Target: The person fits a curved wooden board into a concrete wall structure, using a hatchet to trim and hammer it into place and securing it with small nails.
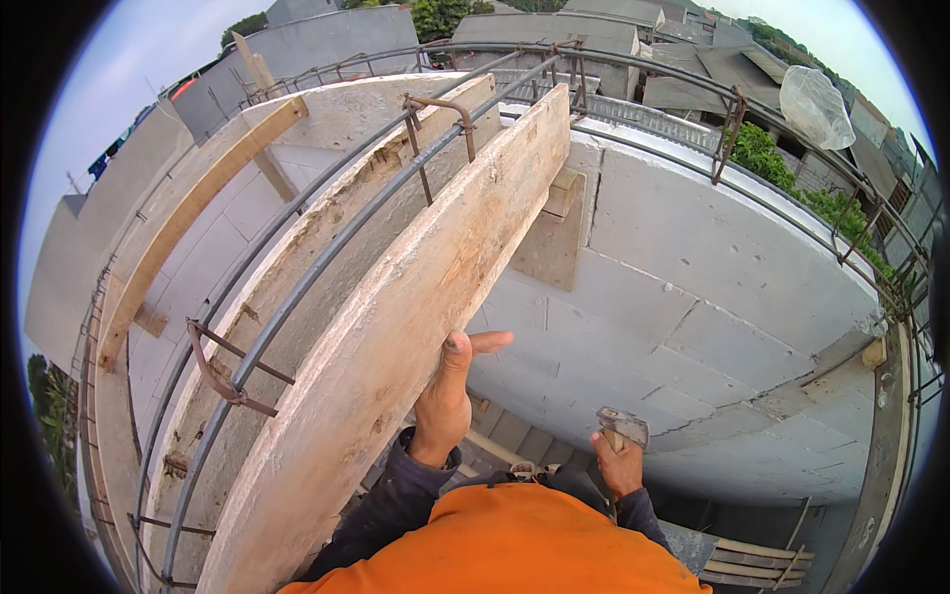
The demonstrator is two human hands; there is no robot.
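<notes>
My left hand (pixel 445 401) is raised against the lower edge of a long, pale wooden board (pixel 396 297) stained with dried cement. One finger points out to the right and the thumb side rests by the board; the other fingers are partly hidden. Lower right, my right hand (pixel 621 467) is closed around the handle of a hammer (pixel 623 428), its worn metal head upward and apart from the board. Left of the board, a second board (pixel 287 277) runs alongside it. Steel rebar (pixel 327 247) with bent ties (pixel 220 366) lies between and above the two.
A grey block wall (pixel 683 297) stands to the right, with more rebar (pixel 792 188) along its top. A clear plastic bag (pixel 816 107) hangs on the far right rebar. Another timber (pixel 188 213) curves along the left. Bamboo poles (pixel 762 559) lie below; rooftops spread beyond.
</notes>
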